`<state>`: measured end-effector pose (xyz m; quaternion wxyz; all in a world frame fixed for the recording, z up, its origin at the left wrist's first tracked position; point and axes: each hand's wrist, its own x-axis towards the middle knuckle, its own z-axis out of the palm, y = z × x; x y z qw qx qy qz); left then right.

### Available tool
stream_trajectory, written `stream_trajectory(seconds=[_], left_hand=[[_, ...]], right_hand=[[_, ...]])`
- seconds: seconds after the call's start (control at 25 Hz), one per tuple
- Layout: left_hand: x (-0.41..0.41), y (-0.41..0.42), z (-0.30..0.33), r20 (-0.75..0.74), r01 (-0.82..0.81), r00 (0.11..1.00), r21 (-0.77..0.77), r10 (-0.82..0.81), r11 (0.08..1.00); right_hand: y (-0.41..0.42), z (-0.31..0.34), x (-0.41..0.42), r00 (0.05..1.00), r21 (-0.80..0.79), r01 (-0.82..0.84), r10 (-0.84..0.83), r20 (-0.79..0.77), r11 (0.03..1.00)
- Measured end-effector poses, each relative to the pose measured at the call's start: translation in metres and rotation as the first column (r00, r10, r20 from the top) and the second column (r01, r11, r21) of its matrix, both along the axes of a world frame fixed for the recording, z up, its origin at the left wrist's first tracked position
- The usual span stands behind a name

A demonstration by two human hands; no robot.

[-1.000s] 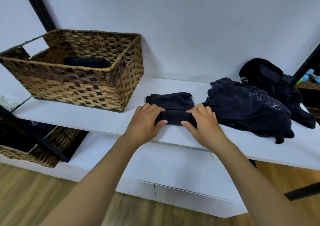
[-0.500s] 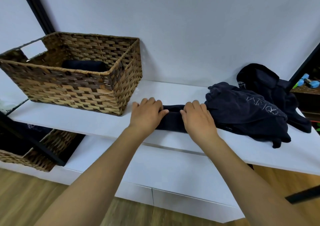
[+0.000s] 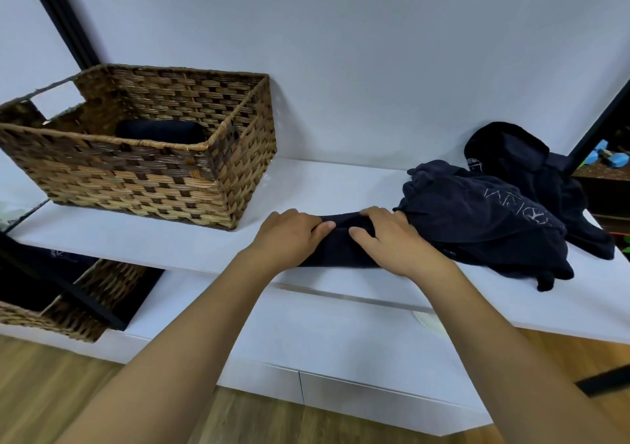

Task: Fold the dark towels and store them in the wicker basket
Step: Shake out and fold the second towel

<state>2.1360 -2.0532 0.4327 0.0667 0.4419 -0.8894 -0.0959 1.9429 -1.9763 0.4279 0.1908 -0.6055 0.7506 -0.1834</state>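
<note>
A small folded dark towel [image 3: 341,249] lies on the white shelf [image 3: 143,239], near its front edge. My left hand [image 3: 289,235] grips its left end, thumb on top. My right hand [image 3: 392,239] grips its right end, fingers curled over the far edge. The wicker basket [image 3: 143,177] stands at the left of the shelf with one folded dark towel [image 3: 160,131] inside. A heap of unfolded dark towels [image 3: 484,218] lies just right of my right hand, with white lettering on top.
Another dark towel [image 3: 531,160] is bunched against the wall at the far right. A second wicker basket [image 3: 68,310] sits on the lower shelf at the left. A black frame post [image 3: 61,17] runs up the back left. Blue dumbbells [image 3: 610,155] lie beyond the right edge.
The towel has been folded over from a wider shape into a narrow bundle. Both hands moved away from me with it and now grip its ends.
</note>
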Motion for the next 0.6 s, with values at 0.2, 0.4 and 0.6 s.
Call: stream_trajectory(seconds=[0.2, 0.4, 0.6], left_hand=[[-0.009, -0.014, 0.001, 0.017, -0.097, 0.995, 0.080, 0.096, 0.992], [0.000, 0.015, -0.029, -0.316, -0.077, 0.947, -0.401, -0.059, 0.913], [0.019, 0.031, -0.040, -0.196, 0.019, 0.972, -0.490, -0.131, 0.872]], right_hand=[[0.002, -0.035, 0.026, 0.840, -0.499, -0.250, -0.070, -0.537, 0.830], [0.009, -0.036, 0.016, 0.868, -0.380, -0.268, 0.051, -0.494, 0.885], [-0.007, 0.000, 0.006, 0.977, -0.205, -0.189, 0.205, 0.058, 0.960]])
